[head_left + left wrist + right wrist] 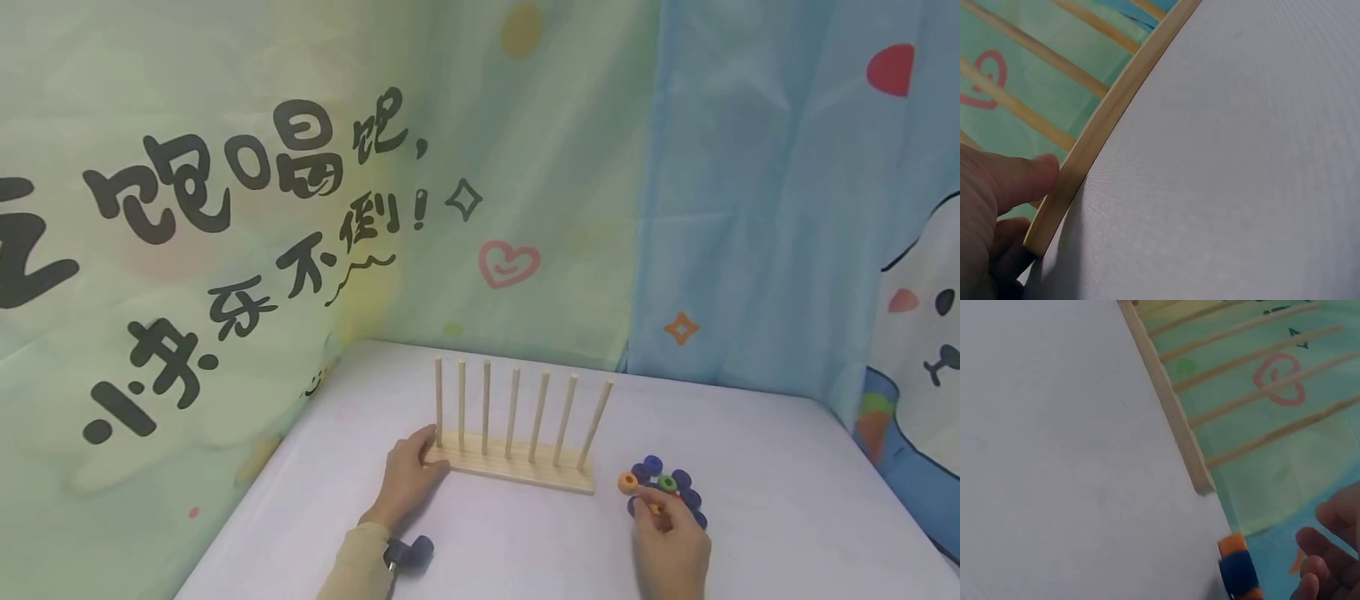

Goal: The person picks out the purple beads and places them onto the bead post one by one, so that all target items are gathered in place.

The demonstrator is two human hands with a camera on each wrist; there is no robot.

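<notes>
Left hand [408, 473] grips the left end of the peg rack [521, 468]: thumb on the near edge, the other fingers partly hidden by the base and thumb, so their exact contact is hard to make out. Left wrist view has that hand cropped at the left edge and the upper pegs out of frame.

Rack stands upright mid-table, seven bare wooden pegs [513, 412] in a row along its base.

Right hand [672, 540] is over the beads, right of the rack and apart from it. Thumb and fingers are bent toward each other; can't tell if they pinch a bead. Head view has the fingertips overlapping the pile, right wrist view crops the hand at the right edge.

Beads sit in a loose cluster directly on the white table [510, 542]: mostly blue beads [653, 463], one orange bead [628, 490] at the left side, one green bead [667, 489] near the middle. Bits of red and yellow-orange show by the fingers, mostly covered. Exact count unreadable. In the right wrist view only a few beads show, cut off at the bottom.

Printed backdrop [570, 208] behind; its lettering runs off the left edge.
</notes>
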